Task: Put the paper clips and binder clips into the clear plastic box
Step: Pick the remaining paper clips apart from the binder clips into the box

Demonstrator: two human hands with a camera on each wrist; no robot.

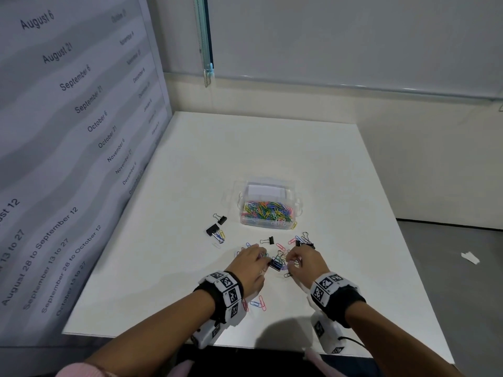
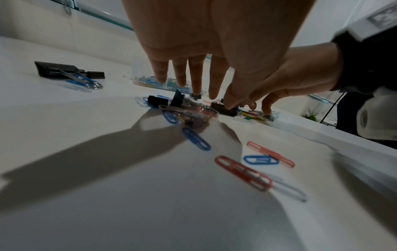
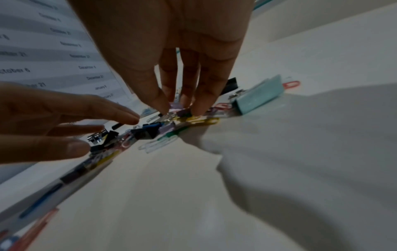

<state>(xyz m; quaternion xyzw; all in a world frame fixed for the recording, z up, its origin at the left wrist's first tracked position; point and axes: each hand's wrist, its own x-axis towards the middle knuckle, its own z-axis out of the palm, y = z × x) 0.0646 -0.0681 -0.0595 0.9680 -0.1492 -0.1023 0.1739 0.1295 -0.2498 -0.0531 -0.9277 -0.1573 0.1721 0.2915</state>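
Left hand (image 1: pixel 251 263): fingers lying nearly straight, tips touching the loose clip pile (image 1: pixel 277 259); gripping nothing.
Right hand (image 1: pixel 306 263): fingertips (image 3: pixel 199 108) curling down onto the pile's paper clips; whether anything is pinched, cannot tell.
Clear plastic box (image 1: pixel 268 210): sitting at 12 o'clock from the pile, holding coloured paper clips.
Black binder clips (image 1: pixel 215 227): lying at 10 o'clock from the pile.

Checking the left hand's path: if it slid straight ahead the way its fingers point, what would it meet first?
Probably the small black binder clip just past the left hand, then the clear box; depth is uncertain.
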